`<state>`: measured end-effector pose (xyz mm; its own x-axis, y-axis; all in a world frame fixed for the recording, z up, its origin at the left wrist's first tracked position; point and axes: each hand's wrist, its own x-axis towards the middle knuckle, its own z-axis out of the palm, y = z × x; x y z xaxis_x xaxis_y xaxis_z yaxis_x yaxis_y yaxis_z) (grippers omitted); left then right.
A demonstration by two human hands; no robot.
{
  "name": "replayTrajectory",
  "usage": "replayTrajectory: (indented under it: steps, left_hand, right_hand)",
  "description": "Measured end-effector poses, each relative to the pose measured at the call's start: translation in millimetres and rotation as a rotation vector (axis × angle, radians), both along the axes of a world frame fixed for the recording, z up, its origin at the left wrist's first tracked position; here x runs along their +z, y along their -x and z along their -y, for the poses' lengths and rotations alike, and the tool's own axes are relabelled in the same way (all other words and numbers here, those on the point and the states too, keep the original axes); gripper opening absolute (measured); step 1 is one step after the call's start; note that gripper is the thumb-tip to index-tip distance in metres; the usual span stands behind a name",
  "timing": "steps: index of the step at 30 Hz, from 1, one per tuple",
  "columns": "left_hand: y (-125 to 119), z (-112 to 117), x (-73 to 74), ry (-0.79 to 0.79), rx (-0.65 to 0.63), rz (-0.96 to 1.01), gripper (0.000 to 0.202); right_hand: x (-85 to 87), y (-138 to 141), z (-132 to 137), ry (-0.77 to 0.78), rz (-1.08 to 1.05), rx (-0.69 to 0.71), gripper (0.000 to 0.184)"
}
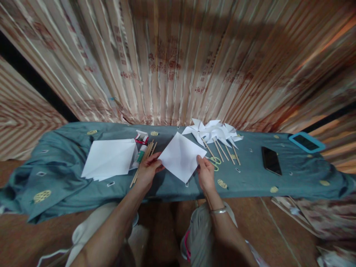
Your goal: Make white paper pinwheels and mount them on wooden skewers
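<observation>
On the blue-green cloth [69, 178] that covers the low table, a white paper square [182, 157] sits turned like a diamond, at the middle of the table right in front of the person. The left hand [147, 171] has thumb and fingers closed on the sheet's left corner. The right hand [206, 175], with a bracelet [219, 211] on its wrist, pinches the right corner the same way. I cannot tell whether the lower corner rests on the cloth or hangs just above it. Faint creases cross the sheet.

Left of the left hand lies a paper stack [109, 157]. Between the two are a bundle of wooden sticks [144, 157] and a glue bottle [141, 155] on its side, with a small red box [141, 138] behind them. Finished pinwheels [214, 131] lie behind the right hand and scissors [214, 162] just beside it. A phone [271, 160] lies well off to the right.

The main risk, as I judge it, is to the sheet. It is gripped only at two opposite corners, so it could tear or crumple if the hands pull apart or squeeze hard. The left wrist is close over the sticks, and a careless sweep could roll them off the near edge. The scissors sit near enough for the right hand to knock them. I cannot see whether the glue bottle is capped. If it is open, it could smear the paper stack beside it.
</observation>
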<state>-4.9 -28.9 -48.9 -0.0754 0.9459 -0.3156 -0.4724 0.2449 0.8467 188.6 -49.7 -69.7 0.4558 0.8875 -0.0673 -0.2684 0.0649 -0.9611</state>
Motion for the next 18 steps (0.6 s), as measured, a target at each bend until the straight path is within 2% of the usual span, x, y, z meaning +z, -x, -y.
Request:
replayTrajectory:
  steps: [2, 5, 18]
  left_hand:
    - [2, 1, -0.2, 0.014, 0.003, -0.008, 0.041]
    - [3, 5, -0.5, 0.035, -0.018, -0.017, 0.043]
    - [11, 21, -6.4, 0.051, -0.05, -0.071, 0.043]
  right_hand:
    - [0.4, -4, -2, -0.01, -0.159, -0.039, 0.032]
    - [1.9, -8, -2, -0.01, -0.246, -0.045, 0.028]
    - [1.9, -11, 3, 0.004, -0.267, 0.075, 0.026]
